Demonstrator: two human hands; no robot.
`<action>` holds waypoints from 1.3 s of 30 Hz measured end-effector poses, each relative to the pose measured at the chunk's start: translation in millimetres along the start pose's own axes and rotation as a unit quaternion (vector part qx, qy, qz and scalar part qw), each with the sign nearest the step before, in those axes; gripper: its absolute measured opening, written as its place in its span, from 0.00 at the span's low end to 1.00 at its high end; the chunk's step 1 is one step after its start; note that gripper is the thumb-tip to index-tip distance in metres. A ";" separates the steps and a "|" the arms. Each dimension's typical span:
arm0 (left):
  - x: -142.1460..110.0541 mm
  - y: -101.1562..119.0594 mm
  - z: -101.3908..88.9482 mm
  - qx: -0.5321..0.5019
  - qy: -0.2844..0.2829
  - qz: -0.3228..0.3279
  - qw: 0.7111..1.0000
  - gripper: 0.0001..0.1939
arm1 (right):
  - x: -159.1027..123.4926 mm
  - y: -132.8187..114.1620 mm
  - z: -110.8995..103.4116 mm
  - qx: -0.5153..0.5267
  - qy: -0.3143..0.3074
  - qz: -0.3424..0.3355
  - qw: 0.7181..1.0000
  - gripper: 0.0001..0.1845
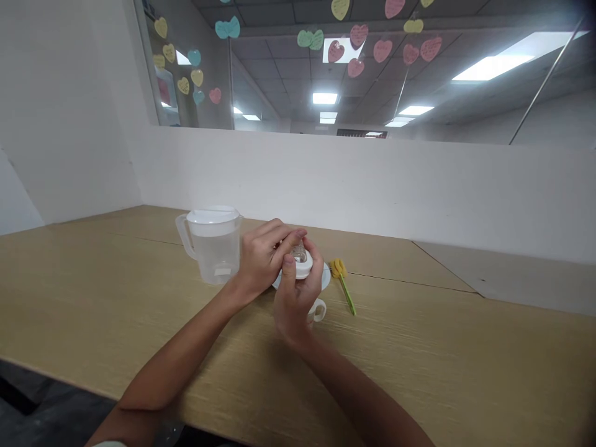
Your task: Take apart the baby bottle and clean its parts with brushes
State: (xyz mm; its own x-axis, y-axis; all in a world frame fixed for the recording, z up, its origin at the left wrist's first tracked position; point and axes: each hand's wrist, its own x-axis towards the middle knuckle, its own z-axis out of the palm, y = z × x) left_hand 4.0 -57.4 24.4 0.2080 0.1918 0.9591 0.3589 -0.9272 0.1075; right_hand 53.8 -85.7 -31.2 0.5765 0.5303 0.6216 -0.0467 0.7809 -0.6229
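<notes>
Both my hands meet over the table around a white ring point(304, 268) with a clear, teat-like dome point(298, 252), which looks like a baby bottle top. My right hand point(298, 301) wraps round the ring from below, thumb on its near side. From the left, my left hand point(261, 257) closes its fingers and thumb over the clear dome, partly covering it. Just beneath my right hand a small white handle point(319, 310) sticks out; what it belongs to is mostly hidden. A pale plate or dish point(326, 277) shows partly behind the hands.
Left of my hands stands a lidded translucent pitcher point(216, 245), its handle to the left. To the right lies a yellow flower-shaped sponge brush point(339, 269) with a green handle. The wooden table point(442, 360) meets a white wall point(279, 177) below a window with heart-shaped notes.
</notes>
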 end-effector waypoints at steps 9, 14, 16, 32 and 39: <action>-1.5 0.9 2.3 0.048 0.030 0.040 0.998 0.11 | 0.2 -3.6 -0.4 -0.008 -0.009 0.002 1.000 0.19; -0.3 -2.3 -1.2 0.078 0.023 0.062 0.995 0.11 | 1.2 -5.0 0.6 -0.015 -0.021 0.002 1.000 0.20; 0.7 -3.5 -3.5 0.094 0.014 0.069 0.993 0.11 | 1.7 -4.7 1.6 -0.022 -0.026 0.001 0.999 0.21; 1.3 -15.7 -11.7 0.236 -0.048 0.122 0.963 0.11 | 9.4 0.0 3.8 -0.064 -0.062 0.049 0.995 0.24; 4.5 -19.8 -14.5 0.214 -0.116 0.037 0.969 0.14 | 10.3 1.3 5.7 -0.017 -0.082 0.119 0.989 0.23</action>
State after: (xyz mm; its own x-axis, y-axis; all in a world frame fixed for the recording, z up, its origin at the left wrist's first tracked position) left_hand -15.4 -42.9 30.4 0.4297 0.2430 0.8697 0.6688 -0.7327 -0.1258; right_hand 55.0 -77.4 -22.9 0.4124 0.7468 0.5218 -0.1372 0.6171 -0.7748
